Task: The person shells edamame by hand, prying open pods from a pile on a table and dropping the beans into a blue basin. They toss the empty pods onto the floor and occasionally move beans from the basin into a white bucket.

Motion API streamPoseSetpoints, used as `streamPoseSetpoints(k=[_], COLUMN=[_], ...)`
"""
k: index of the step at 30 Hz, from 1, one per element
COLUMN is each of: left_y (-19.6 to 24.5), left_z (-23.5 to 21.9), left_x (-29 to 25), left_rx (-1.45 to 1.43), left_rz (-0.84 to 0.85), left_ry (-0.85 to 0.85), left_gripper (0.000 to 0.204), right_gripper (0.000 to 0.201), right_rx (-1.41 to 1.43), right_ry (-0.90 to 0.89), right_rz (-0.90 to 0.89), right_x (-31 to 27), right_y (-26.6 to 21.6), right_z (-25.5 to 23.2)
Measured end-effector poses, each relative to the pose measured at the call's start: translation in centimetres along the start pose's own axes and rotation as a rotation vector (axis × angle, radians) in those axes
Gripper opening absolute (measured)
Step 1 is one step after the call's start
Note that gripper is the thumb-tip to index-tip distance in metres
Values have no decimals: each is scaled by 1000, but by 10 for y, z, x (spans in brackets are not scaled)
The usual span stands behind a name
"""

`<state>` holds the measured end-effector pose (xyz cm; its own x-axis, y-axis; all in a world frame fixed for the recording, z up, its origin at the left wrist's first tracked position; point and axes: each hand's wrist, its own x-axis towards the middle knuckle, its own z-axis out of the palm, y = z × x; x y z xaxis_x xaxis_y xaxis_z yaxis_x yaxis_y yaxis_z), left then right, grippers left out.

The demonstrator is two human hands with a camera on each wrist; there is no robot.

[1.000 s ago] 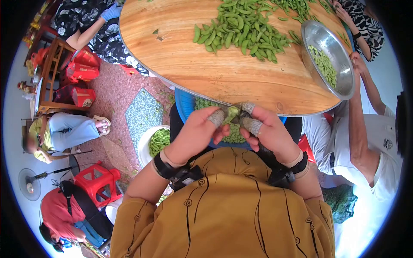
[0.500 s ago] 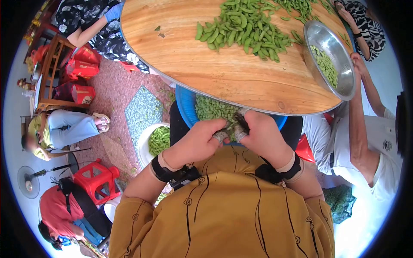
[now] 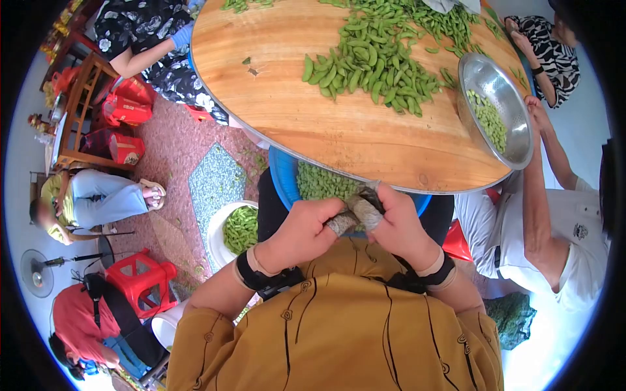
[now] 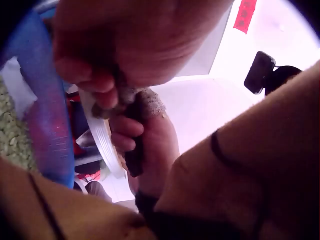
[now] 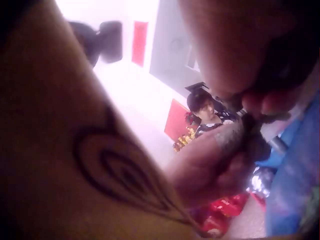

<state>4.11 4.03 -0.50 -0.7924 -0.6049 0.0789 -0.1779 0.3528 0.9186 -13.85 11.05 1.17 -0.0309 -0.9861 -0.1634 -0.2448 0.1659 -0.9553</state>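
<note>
Above a blue basin (image 3: 282, 179) of shelled green beans (image 3: 323, 182), my left hand (image 3: 305, 229) and right hand (image 3: 405, 225) meet thumb to thumb. Grey wrapping covers the thumbs, and the fingers curl inward. Between them they pinch a bean pod, mostly hidden by the digits; a small green pod end (image 5: 281, 118) shows in the right wrist view. A dark strip (image 4: 134, 157) lies along the right hand's fingers in the left wrist view. Just beyond the hands, the wooden table (image 3: 280, 111) overhangs the basin.
A pile of green pods (image 3: 378, 72) lies on the table. At its right edge a person's hand touches a tilted metal colander (image 3: 520, 114) with beans. A white bucket (image 3: 215, 238) of pods stands on the floor at left, near a red stool (image 3: 140, 280). People sit around.
Earlier a green pod showed between the hands. They dipped toward the basin with fingers apart, and now the thumbs are pressed together again. The head view has shifted slightly.
</note>
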Motion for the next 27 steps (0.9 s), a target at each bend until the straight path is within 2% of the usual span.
streamPoseSetpoints(k=[1,2,3,4,6,8,10,11,13,14,15,16,17,18,19,20,21,22,24,26,27], left_y=[6,12,15,15,15,14,9,3,-11,-19,-26,-31,-37,-42,-50,-60,-67,-70,-69,-64,-59], left_z=[-1,-1,-1,0,-1,-2,-3,-3,-5,-10,-14,-19,-24,-29,-34,-37,-39,-40,-37,-33,-31], left_x=[2,3,4,4,7,9,9,7,0,-6,-13,-22,-33,-45,-57,-68,-77,-82,-82,-77,-73], left_rx=[0,-221,-443,-444,-795,-844,-891,-784,-678,-222,233,232,529,824,824,925,1021,1018,974,932,882], left_rz=[4,-41,-87,-86,-269,-302,-338,-343,-348,-142,65,64,-58,-184,-188,-320,-455,-477,-448,-417,-374], left_ry=[2,-22,-49,-49,-129,-144,-153,-151,-149,-88,-24,-21,-46,-72,-70,-138,-207,-208,-175,-136,-116], left_gripper=[9,9,10,10,14,15,17,16,16,16,17,17,14,12,12,13,13,17,18,19,19], right_gripper=[14,14,15,16,17,19,22,22,24,24,25,26,26,27,28,30,31,31,32,30,30], right_rx=[282,279,441,603,625,644,548,547,153,152,-268,-685,-685,-679,-671,-781,-723,-665,-755,-820,-820], right_ry=[-55,-55,-110,-165,-159,-152,-186,-186,-117,-118,-131,-141,-143,-192,-241,-213,-119,-27,223,379,379], right_rz=[160,159,187,215,224,233,216,215,206,206,-27,-265,-266,-182,-97,-53,-80,-106,-215,-196,-202], right_x=[0,1,1,1,2,3,5,4,3,5,7,8,11,17,23,32,47,63,102,137,150], right_y=[-3,-4,-5,-5,-10,-10,-5,-4,-3,3,15,20,16,5,-9,-29,-30,-30,-29,-27,-21], right_z=[-1,-2,-5,-8,-11,-15,-17,-16,-13,-14,-16,-18,-20,-25,-31,-35,-37,-39,-39,-37,-38])
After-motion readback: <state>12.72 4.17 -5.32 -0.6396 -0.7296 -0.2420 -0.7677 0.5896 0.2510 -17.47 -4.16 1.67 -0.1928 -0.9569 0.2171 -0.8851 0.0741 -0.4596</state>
